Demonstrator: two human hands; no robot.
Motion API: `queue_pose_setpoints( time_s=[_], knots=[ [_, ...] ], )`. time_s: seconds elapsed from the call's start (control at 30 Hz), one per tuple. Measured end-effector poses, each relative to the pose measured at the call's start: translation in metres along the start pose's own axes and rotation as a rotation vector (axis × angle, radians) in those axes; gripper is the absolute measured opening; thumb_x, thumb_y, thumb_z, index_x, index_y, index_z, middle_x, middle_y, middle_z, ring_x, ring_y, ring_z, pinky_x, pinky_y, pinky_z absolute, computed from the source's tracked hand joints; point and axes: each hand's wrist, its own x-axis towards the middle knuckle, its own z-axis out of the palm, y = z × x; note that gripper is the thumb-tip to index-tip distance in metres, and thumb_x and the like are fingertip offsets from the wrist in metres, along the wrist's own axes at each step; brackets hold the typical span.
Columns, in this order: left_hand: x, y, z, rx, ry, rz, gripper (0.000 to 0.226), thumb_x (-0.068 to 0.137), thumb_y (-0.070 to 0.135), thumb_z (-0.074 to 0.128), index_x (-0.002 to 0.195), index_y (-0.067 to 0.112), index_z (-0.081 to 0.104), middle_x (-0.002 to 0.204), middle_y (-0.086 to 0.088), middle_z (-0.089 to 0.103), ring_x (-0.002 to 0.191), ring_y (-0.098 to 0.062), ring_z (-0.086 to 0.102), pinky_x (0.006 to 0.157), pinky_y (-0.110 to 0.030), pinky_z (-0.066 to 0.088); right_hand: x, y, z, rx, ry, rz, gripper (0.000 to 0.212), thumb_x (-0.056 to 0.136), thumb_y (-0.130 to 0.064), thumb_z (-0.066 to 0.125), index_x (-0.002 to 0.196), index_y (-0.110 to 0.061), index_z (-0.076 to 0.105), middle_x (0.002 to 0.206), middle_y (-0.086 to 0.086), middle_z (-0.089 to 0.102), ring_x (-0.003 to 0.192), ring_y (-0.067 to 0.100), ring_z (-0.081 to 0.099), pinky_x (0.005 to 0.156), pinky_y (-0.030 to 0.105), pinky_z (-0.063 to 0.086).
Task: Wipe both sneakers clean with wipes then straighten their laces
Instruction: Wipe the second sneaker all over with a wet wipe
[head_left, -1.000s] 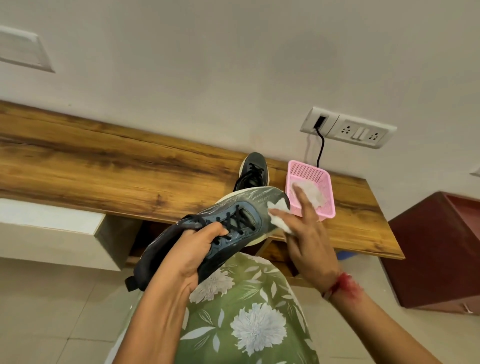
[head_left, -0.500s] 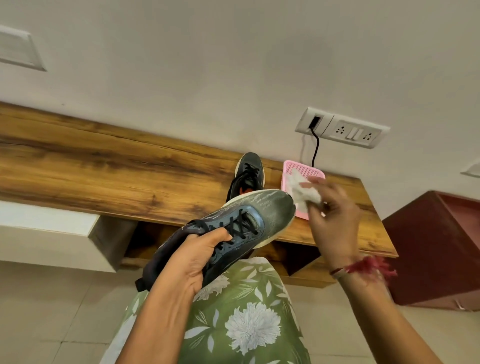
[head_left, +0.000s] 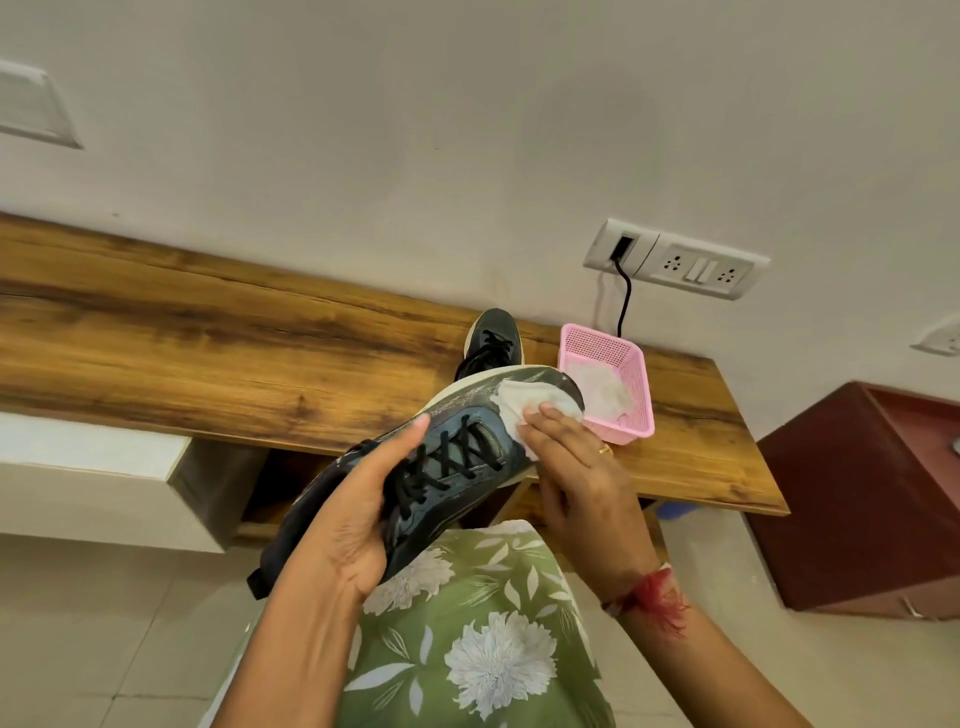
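Note:
My left hand (head_left: 358, 514) grips a dark sneaker (head_left: 457, 457) with black laces around its middle, holding it tilted above my lap with the toe pointing toward the shelf. My right hand (head_left: 576, 467) presses a white wipe (head_left: 524, 400) flat against the toe area with straight fingers. The second dark sneaker (head_left: 493, 343) stands on the wooden shelf (head_left: 208, 358) behind the held one, partly hidden by it. A pink basket (head_left: 634, 415) to the right of it holds more white wipes (head_left: 597, 389).
A wall socket panel (head_left: 680, 262) with a black cable sits above the basket. A dark red cabinet (head_left: 862, 499) stands at the right. My lap is covered by green floral cloth (head_left: 467, 639). A white unit (head_left: 93, 467) sits under the shelf's left part.
My right hand lifted a wipe up beside the basket, then came back down and now presses it on the sneaker's toe. The left hand's thumb shifted over the laces.

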Motion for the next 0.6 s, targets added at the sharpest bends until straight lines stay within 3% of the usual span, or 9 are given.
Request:
queue_pose_setpoints(
  time_s=[0.07,0.17,0.3,0.37,0.47,0.6],
  knots=[
    [-0.001,0.001,0.001,0.043,-0.005,-0.016,0.036,0.074,0.032,0.068,0.098,0.006,0.076,0.098,-0.016,0.073,0.081,-0.025,0.072,0.066,-0.032,0.060,0.001,0.006,-0.004,-0.138,-0.017,-0.079,0.048,0.079,0.011,0.059,0.126,-0.001,0.055,0.123,0.016,0.060,0.117,0.025,0.054,0.104,0.032,0.036],
    [-0.002,0.002,0.004,0.124,0.041,0.011,0.040,0.069,0.028,0.072,0.102,0.005,0.072,0.095,-0.015,0.074,0.075,-0.023,0.073,0.055,-0.026,0.057,0.004,0.019,-0.005,-0.244,-0.032,-0.066,0.056,0.075,0.013,0.061,0.129,0.000,0.052,0.133,0.019,0.051,0.124,0.031,0.048,0.102,0.039,0.038],
    [0.000,0.000,0.003,0.165,0.089,0.050,0.045,0.063,0.024,0.075,0.103,0.004,0.071,0.094,-0.016,0.074,0.079,-0.025,0.073,0.057,-0.026,0.056,-0.002,0.011,0.007,-0.095,-0.020,0.080,0.054,0.071,0.016,0.063,0.123,-0.001,0.058,0.130,0.017,0.055,0.120,0.031,0.052,0.097,0.049,0.045],
    [0.001,0.000,-0.002,0.149,0.121,0.033,0.046,0.060,0.024,0.076,0.100,0.002,0.072,0.092,-0.017,0.074,0.075,-0.026,0.072,0.057,-0.027,0.056,-0.012,0.002,0.013,-0.041,-0.021,0.034,0.040,0.078,0.009,0.056,0.116,0.000,0.063,0.122,0.016,0.060,0.113,0.029,0.058,0.095,0.043,0.048],
    [0.005,0.001,-0.009,0.119,0.135,-0.026,0.049,0.056,0.021,0.075,0.100,-0.001,0.071,0.089,-0.019,0.073,0.064,-0.026,0.070,0.054,-0.028,0.057,-0.013,0.011,0.007,-0.126,-0.125,-0.117,0.045,0.068,0.009,0.074,0.111,0.001,0.065,0.116,0.016,0.064,0.106,0.026,0.062,0.094,0.035,0.048],
    [0.012,-0.001,-0.009,0.115,0.143,-0.054,0.053,0.051,0.019,0.074,0.100,-0.001,0.070,0.087,-0.021,0.071,0.059,-0.025,0.067,0.052,-0.028,0.056,0.008,0.029,-0.003,-0.166,-0.048,-0.032,0.044,0.067,0.014,0.072,0.110,0.003,0.065,0.117,0.018,0.063,0.109,0.030,0.060,0.098,0.038,0.043]
  ],
)
